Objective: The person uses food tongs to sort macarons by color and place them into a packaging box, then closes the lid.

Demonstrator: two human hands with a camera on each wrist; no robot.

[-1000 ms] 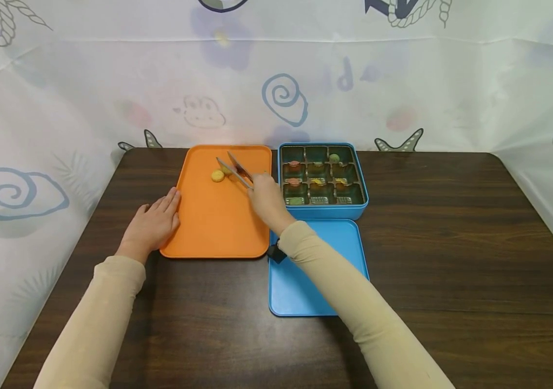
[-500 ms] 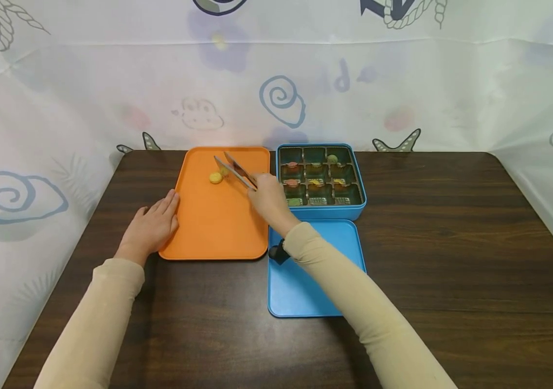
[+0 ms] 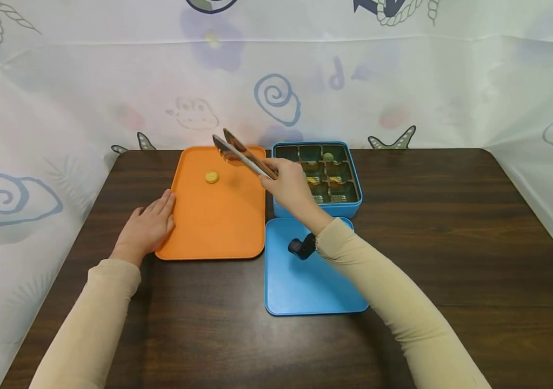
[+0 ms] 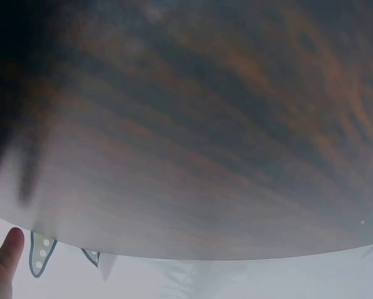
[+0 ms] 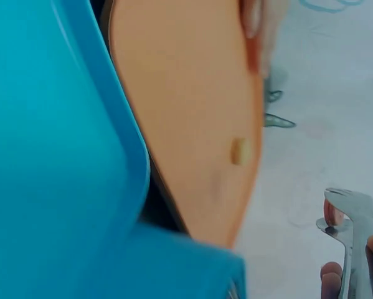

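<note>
My right hand (image 3: 290, 183) grips metal tongs (image 3: 244, 156) held up over the far right part of the orange tray (image 3: 208, 232). Between the tong tips sits a small round macaron-like piece (image 5: 333, 213), reddish-brown in the right wrist view. One yellow macaron (image 3: 212, 177) lies on the tray's far half. Flat against the tray's left edge rests my left hand (image 3: 147, 227), fingers straight. In the left wrist view only a fingertip (image 4: 10, 249) shows at the lower left. The blue box (image 3: 356, 186) has a compartmented insert with a few small coloured pieces; my right hand hides its left column.
A blue lid (image 3: 300, 292) lies flat in front of the box, under my right wrist. The dark wooden table (image 3: 427, 232) extends to the right. A printed white cloth (image 3: 334, 108) hangs behind the table's far edge.
The tongs have risen off the tray and moved right toward the box, carrying the piece that lay beside the yellow macaron. My left hand stays at the tray edge.
</note>
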